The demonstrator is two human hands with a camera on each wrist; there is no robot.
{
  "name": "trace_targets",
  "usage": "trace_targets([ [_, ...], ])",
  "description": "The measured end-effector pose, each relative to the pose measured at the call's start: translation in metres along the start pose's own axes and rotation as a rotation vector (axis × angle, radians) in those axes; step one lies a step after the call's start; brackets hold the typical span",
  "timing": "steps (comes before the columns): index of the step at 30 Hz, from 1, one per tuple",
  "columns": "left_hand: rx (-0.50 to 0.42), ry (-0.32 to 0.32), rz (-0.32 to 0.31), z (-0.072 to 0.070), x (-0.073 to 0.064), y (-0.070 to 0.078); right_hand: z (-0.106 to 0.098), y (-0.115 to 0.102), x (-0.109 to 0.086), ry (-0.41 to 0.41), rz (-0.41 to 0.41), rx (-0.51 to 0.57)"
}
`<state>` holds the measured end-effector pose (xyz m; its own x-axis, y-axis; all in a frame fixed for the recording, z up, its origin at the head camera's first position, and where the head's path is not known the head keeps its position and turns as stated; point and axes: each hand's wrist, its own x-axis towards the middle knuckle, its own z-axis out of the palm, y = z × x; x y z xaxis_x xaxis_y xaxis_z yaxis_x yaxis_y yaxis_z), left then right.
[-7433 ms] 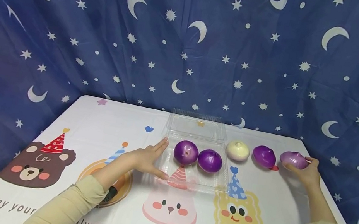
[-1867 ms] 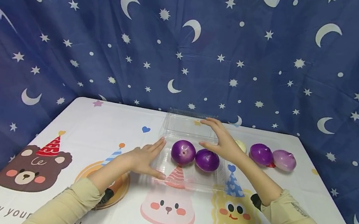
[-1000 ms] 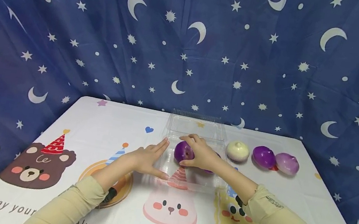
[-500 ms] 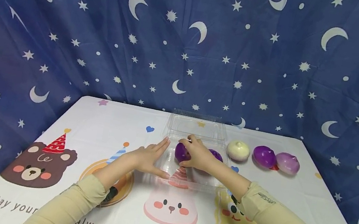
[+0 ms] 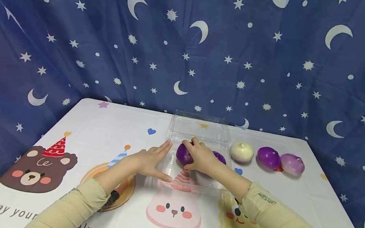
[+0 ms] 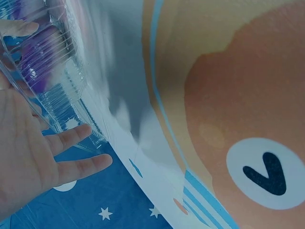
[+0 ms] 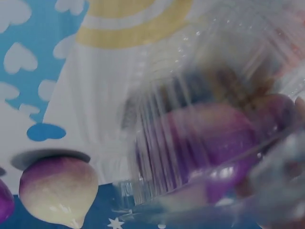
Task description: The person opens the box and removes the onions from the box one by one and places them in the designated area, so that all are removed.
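A clear plastic clamshell box (image 5: 167, 171) lies unfolded, its lid (image 5: 198, 128) laid back. Inside are two purple onions. My right hand (image 5: 202, 159) reaches in from the right, thumb and fingers curled round the left purple onion (image 5: 182, 154). Behind that hand the right purple onion (image 5: 220, 157) is partly hidden. My left hand (image 5: 147, 162) rests at the box's left side, fingers spread and fairly straight, thumb by the front left corner. In the left wrist view its fingers (image 6: 78, 167) extend past the ribbed wall. The right wrist view shows an onion (image 7: 205, 143) blurred through the plastic.
Right of the box a white onion (image 5: 242, 152), another purple onion (image 5: 268, 158) and a light purple onion (image 5: 292, 164) stand in a row. The cartoon-printed tablecloth (image 5: 124, 120) ends at a blue star-patterned curtain (image 5: 161, 67).
My right hand has left the light purple onion, which sits further left beside its neighbour, and come across to grip the left purple onion in the box. My left hand stays put.
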<state>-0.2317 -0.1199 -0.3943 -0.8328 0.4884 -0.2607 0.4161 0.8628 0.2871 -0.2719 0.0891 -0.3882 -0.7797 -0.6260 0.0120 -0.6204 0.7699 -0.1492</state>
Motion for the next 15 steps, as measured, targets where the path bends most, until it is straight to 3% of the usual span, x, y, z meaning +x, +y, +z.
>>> trace_targets([
  [5,-0.001,0.003,-0.001,0.0006,0.0009,-0.0011,0.0003,0.0042,0.0018,0.008,-0.01,-0.031],
  [15,-0.014,0.009,0.002,0.0004,-0.0012,-0.0024,-0.0008,0.0042,0.0006,0.027,0.006,0.033],
])
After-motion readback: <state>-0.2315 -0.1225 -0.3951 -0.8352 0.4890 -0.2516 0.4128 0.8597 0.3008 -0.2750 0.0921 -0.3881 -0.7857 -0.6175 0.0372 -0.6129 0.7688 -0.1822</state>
